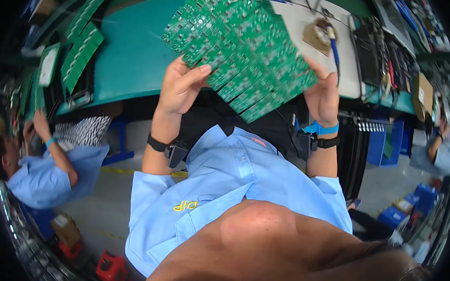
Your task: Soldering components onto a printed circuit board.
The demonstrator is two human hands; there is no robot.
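held up over the bench point(130, 52), the green circuit panel point(246, 51) looks light, stiff yet fragile, best taken by its edges, where the left grip point(181, 86) pinches and the right grip point(323, 99) touches, whether pinching i can't tell.

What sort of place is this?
Probably an electronics assembly workshop: a green circuit-board panel is held at a bench, more boards are at left, and what looks like a soldering iron is at right.
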